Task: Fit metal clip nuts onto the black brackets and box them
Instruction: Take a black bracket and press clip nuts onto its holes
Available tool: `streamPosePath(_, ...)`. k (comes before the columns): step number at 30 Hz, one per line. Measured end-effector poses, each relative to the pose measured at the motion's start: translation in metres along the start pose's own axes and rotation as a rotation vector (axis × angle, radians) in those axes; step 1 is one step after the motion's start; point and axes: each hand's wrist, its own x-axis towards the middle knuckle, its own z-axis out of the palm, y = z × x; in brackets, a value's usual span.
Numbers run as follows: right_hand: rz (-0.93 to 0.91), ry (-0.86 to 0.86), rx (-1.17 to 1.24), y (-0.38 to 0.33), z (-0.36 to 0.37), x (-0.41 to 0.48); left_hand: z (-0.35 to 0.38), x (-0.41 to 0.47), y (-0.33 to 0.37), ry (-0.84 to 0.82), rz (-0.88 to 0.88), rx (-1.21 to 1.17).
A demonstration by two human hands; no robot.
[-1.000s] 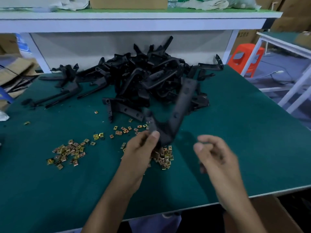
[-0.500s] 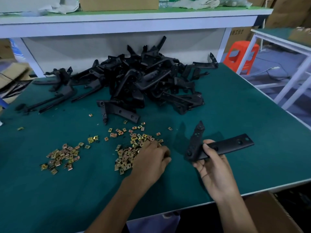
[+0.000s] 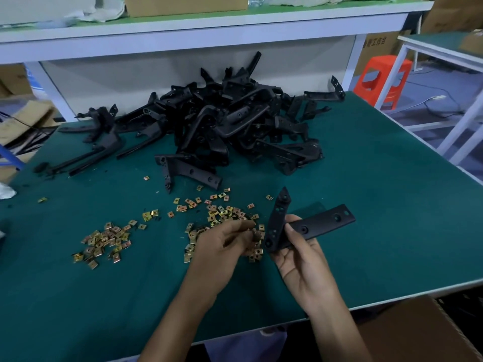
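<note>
**Left hand (image 3: 227,244) has a clip nut (image 3: 254,232) — fitting is next**

Your fingertips, lifted off the loose clip nuts (image 3: 224,212), pinch what looks like one. Just beside, your right hand (image 3: 300,257) grips the bracket (image 3: 313,224), passed across a second ago. Far back, the bracket pile (image 3: 230,121) waits.

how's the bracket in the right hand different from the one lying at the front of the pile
The held bracket is gripped by the right hand above the mat; the lying bracket lies on it, untouched. The held one's short arm points away from the person; the lying one's points toward them. Both are black, L-shaped, with holes.
</note>
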Motion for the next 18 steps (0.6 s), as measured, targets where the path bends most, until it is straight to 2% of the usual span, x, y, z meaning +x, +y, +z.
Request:
streamPosePath(5,0.009,-0.014,-0.05,0.009,0.002,-0.002,0.001,-0.013,0.007,0.043,-0.138,-0.272)
streamPosePath(14,-0.004,0.01,-0.057,0.011,0.001,-0.005,0.008,-0.015,0.01,0.074,-0.21,-0.309)
streamPosePath(18,-0.006,-0.006,-0.067,0.012,0.0,-0.005,0.006,-0.016,0.01,0.071,-0.239,-0.408)
